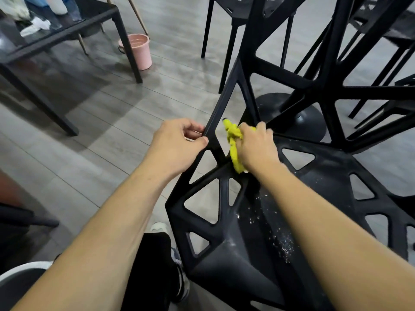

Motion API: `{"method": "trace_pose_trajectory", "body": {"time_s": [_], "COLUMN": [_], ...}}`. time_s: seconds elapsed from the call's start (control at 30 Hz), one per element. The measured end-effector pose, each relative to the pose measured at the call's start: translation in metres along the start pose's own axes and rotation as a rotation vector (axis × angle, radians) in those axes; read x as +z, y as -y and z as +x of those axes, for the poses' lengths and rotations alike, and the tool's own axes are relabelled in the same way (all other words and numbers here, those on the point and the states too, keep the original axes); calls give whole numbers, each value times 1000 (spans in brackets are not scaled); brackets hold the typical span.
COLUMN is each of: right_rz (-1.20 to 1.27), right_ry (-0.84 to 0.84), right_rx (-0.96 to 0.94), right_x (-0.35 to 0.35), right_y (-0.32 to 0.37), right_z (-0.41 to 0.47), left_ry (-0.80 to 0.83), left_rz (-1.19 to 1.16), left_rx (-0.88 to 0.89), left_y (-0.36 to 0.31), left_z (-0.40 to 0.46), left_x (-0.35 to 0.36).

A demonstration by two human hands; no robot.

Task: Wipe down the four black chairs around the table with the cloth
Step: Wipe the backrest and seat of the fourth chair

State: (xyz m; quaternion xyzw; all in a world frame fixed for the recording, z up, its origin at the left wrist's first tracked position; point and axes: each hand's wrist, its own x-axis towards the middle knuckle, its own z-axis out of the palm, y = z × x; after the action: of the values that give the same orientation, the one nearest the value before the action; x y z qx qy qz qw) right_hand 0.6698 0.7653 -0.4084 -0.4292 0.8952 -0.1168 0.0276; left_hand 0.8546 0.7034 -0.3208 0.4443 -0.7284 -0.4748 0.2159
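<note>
Plainly, no writing shows on cloth (233, 140) or chair (247, 243).

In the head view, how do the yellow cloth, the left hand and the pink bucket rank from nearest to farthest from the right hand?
1. Yellow cloth: gripped in the right hand.
2. Left hand: just left, holding the chair's bar.
3. Pink bucket: far upper left, on the floor.

Both hands (179, 140) (258, 144) curled, gripping.

Both forearms are bare to the elbow, with black trousers (146, 265) and white-toed dark sneakers (177, 261) below.
</note>
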Motion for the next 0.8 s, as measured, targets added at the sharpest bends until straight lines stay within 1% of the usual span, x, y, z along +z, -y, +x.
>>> {"method": "trace_pose_trajectory", "body": {"time_s": [0.07, 0.13, 0.27, 0.33, 0.43, 0.47, 0.5, 0.57, 0.67, 0.73, 0.8], "right_rz": [-79, -63, -54, -30, 93, 138, 177, 229, 219, 231, 257], "right_ry": [-6, -29, -107, -21, 266, 342, 375, 332, 179, 132, 160], "right_rx": [90, 112, 5, -20, -20, -1, 26, 114, 209, 233, 243], "right_x": [-1, 1, 1, -5, -19, -24, -27, -28, -25, -24, -26], "right_y": [7, 9, 0, -1, -5, -8, -10, -7, 9, 20, 29], "right_z": [18, 19, -7, -14, -22, -25, -27, -30, -39, -54, -72], "left_ry": [-6, -16, -23, -28, -29, -17, -2, 5, -93, -112, -93], "left_rz": [-10, -14, 14, 68, 148, 163, 177, 243, 504, 488, 430], "left_rx": [-10, -12, 6, 24, 52, 58, 65, 97, 222, 226, 203], "left_y": [2, 3, 7, 4, 1, 1, 1, -2, -9, -11, -11], "left_z": [0, 0, 5, 7, 7, 7, 6, 5, 1, 0, 1], "left_x": [1, 2, 4, 5, 3, 2, 0, -3, -2, -2, -4]}}
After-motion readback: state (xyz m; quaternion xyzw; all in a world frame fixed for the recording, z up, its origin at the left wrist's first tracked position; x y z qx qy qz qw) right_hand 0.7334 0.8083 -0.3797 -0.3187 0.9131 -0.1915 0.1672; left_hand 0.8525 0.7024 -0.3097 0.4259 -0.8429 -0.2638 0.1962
